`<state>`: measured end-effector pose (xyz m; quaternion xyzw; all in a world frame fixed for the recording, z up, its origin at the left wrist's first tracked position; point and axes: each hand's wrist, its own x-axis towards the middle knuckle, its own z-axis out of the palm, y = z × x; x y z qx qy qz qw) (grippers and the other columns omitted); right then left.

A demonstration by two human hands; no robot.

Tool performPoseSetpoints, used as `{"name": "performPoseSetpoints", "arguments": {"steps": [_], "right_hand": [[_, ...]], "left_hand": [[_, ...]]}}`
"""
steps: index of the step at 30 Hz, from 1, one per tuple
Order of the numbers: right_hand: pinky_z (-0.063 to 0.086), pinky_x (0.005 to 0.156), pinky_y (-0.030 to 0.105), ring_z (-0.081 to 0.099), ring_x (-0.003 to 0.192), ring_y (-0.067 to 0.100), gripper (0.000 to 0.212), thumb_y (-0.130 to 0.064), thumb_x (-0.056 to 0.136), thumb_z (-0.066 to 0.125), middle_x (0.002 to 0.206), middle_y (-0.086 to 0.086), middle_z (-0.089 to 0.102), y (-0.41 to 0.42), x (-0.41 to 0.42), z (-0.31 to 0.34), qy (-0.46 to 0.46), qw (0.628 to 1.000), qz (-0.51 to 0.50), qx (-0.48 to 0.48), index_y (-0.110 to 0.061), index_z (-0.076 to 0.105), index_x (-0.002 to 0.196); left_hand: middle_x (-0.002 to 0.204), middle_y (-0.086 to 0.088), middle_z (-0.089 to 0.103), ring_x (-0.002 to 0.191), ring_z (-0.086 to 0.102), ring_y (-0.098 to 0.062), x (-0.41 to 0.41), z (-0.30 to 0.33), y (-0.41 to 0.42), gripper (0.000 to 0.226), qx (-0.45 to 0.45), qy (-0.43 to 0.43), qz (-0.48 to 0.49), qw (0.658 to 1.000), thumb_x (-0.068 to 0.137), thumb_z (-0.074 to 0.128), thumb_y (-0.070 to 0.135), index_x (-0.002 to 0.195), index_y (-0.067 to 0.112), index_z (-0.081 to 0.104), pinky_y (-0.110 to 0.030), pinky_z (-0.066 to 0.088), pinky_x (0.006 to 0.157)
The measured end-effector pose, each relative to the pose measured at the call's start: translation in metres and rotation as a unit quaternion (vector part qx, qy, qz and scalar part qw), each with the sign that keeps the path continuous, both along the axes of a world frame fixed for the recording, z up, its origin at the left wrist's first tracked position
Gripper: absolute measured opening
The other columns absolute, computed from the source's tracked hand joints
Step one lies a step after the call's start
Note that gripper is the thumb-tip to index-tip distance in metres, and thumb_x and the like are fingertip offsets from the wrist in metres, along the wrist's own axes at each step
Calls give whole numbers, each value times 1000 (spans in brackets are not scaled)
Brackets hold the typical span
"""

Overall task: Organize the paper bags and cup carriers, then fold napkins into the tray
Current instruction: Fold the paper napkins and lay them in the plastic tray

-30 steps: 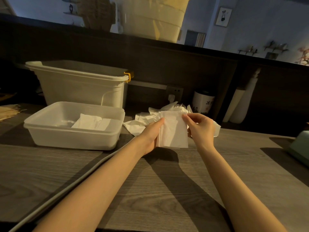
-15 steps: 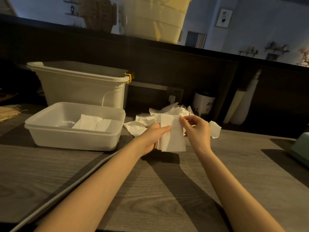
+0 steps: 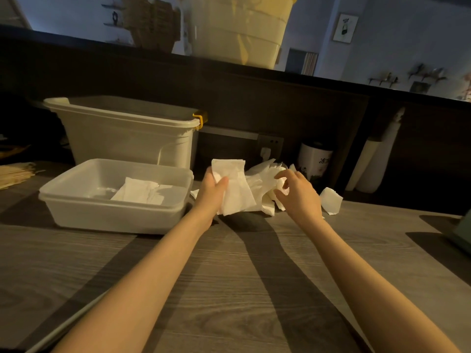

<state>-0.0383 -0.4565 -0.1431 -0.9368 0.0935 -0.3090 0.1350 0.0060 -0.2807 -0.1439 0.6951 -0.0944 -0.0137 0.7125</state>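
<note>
My left hand (image 3: pixel 212 193) grips a folded white napkin (image 3: pixel 235 188) just right of the white plastic tray (image 3: pixel 84 200), thumb on its front face. Folded napkins (image 3: pixel 142 193) lie inside the tray. My right hand (image 3: pixel 298 192) hovers over the loose napkin pile (image 3: pixel 265 177) on the counter, fingers loosely curled, holding nothing that I can see. One stray napkin (image 3: pixel 331 203) lies to the right of the pile.
A large white bin (image 3: pixel 127 138) with a yellow latch stands behind the tray. A white printed canister (image 3: pixel 316 161) and a rolled white tube (image 3: pixel 374 161) stand at the back right. Wooden sticks (image 3: pixel 15 171) lie far left. A green object (image 3: pixel 462 231) sits at the right edge.
My right hand let go of the folded napkin and moved right over the pile. My left hand carried the napkin left toward the tray.
</note>
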Motion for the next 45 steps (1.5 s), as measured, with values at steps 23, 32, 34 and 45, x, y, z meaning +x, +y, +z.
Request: {"name": "performPoseSetpoints", "arguments": {"steps": [23, 32, 34, 45], "right_hand": [[38, 76, 36, 52, 94, 32, 13, -22, 79, 73, 103, 10, 62, -1, 31, 2, -65, 988, 21, -136, -15, 76, 89], [38, 75, 25, 57, 86, 19, 13, -15, 87, 65, 90, 2, 67, -7, -14, 32, -173, 981, 80, 45, -9, 72, 96], [40, 70, 15, 56, 81, 8, 15, -16, 88, 63, 87, -5, 63, -4, -23, 35, -158, 976, 91, 119, -10, 71, 100], [48, 71, 22, 56, 85, 12, 19, -17, 93, 56, 90, -3, 58, -7, -36, 9, -115, 940, 101, 305, -12, 64, 110]], "left_hand": [[121, -7, 55, 95, 52, -16, 3, -3, 6, 33, 37, 28, 14, 999, 99, 40, 27, 128, 11, 45, -29, 47, 73], [109, -2, 53, 90, 52, -17, -2, 7, 9, 33, 0, 35, 33, 999, 100, 39, 29, 128, 13, 45, -26, 46, 62], [106, -2, 51, 89, 50, -17, -5, 8, 8, 33, -10, 43, 38, 998, 100, 40, 28, 128, 13, 45, -30, 45, 69], [107, -2, 52, 88, 52, -15, -5, 8, 7, 33, -11, 22, 28, 999, 100, 39, 30, 128, 12, 45, -22, 45, 58]]}}
